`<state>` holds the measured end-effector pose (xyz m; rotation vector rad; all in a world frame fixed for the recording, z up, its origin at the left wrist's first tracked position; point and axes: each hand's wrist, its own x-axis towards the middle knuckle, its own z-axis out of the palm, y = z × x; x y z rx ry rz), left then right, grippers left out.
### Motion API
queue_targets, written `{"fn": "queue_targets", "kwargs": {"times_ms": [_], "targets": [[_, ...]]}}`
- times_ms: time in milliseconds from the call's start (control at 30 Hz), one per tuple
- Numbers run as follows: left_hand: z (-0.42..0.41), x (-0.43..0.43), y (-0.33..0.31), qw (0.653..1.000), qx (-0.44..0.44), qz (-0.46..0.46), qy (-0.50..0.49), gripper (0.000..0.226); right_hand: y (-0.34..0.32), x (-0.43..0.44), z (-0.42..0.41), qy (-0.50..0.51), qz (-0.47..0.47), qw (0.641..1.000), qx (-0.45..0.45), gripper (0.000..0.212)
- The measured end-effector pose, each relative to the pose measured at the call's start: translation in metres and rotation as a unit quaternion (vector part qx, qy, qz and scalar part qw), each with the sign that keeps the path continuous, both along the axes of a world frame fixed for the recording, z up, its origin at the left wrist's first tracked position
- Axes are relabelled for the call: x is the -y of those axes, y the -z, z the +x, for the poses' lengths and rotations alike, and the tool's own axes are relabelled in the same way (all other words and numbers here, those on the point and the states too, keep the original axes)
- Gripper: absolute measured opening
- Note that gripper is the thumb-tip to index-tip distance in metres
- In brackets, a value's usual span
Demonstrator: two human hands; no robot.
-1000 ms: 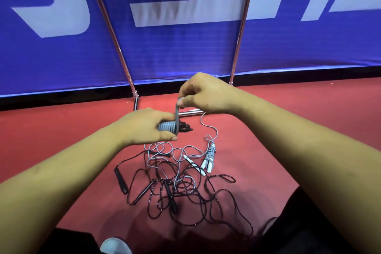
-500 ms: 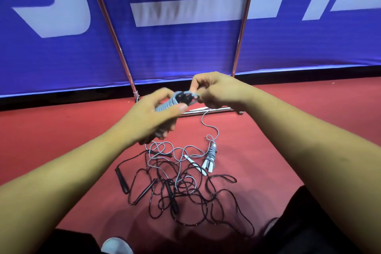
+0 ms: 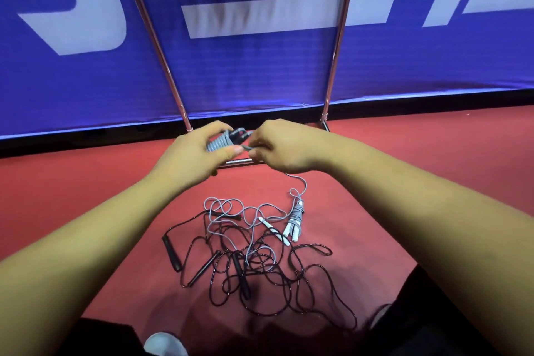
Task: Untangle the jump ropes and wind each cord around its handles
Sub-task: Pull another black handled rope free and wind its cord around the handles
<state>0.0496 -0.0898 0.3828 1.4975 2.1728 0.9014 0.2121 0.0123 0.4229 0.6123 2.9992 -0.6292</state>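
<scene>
Grey-coiled bundle (image 3: 218, 144) gripped in left hand (image 3: 196, 154), fingers and thumb curled round it, held up above floor (image 3: 86, 196). Pinches loose cord (image 3: 304, 183) with right hand (image 3: 278, 147) just beside bundle's tip; hands nearly touching. Runs down from right hand toward pile between forearms. On floor: second bundle (image 3: 296, 218) with white handles, black ropes (image 3: 260, 277) tangled with more grey cord, black handle (image 3: 172, 254) at left. Metal bar (image 3: 239, 161) behind hands, blue banner (image 3: 260, 66) beyond. Coils tight and even; tip dark with some red.
</scene>
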Motion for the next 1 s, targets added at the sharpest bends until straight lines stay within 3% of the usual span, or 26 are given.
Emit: {"fn": "queue_targets", "kwargs": {"times_ms": [167, 267, 367, 500, 600, 733, 833, 933, 1000], "targets": [[0.011, 0.001, 0.004, 0.966, -0.209, -0.112, 0.100, 0.036, -0.011, 0.007, 0.005, -0.030, 0.070, 0.993, 0.095, 0.021], [0.023, 0.000, 0.018, 0.948, -0.239, -0.146, 0.149, 0.035, -0.012, 0.014, 0.006, -0.068, 0.079, 0.983, 0.153, 0.019], [0.029, 0.004, 0.030, 0.943, -0.202, -0.158, 0.213, 0.047, -0.013, 0.020, 0.006, -0.108, 0.074, 0.974, 0.183, 0.021], [0.032, 0.009, 0.019, 0.942, -0.165, -0.133, 0.259, 0.048, -0.017, 0.001, 0.014, -0.096, -0.015, 0.985, 0.140, 0.025], [0.036, 0.013, 0.010, 0.941, -0.155, -0.114, 0.280, 0.028, -0.009, -0.011, 0.016, -0.071, -0.126, 0.984, 0.105, 0.021], [0.032, 0.014, 0.004, 0.951, -0.104, -0.087, 0.277, 0.049, 0.000, -0.025, 0.018, -0.040, -0.281, 0.957, 0.064, 0.021], [0.027, 0.016, -0.005, 0.967, 0.032, -0.075, 0.243, 0.035, 0.004, -0.029, 0.017, -0.019, -0.381, 0.924, 0.000, 0.023], [0.025, 0.017, -0.009, 0.959, 0.185, -0.039, 0.211, 0.033, 0.007, -0.030, 0.015, 0.009, -0.476, 0.876, -0.070, 0.027], [0.024, 0.016, -0.015, 0.962, 0.172, 0.003, 0.212, 0.024, 0.008, -0.027, 0.013, 0.032, -0.496, 0.861, -0.106, 0.026]]}}
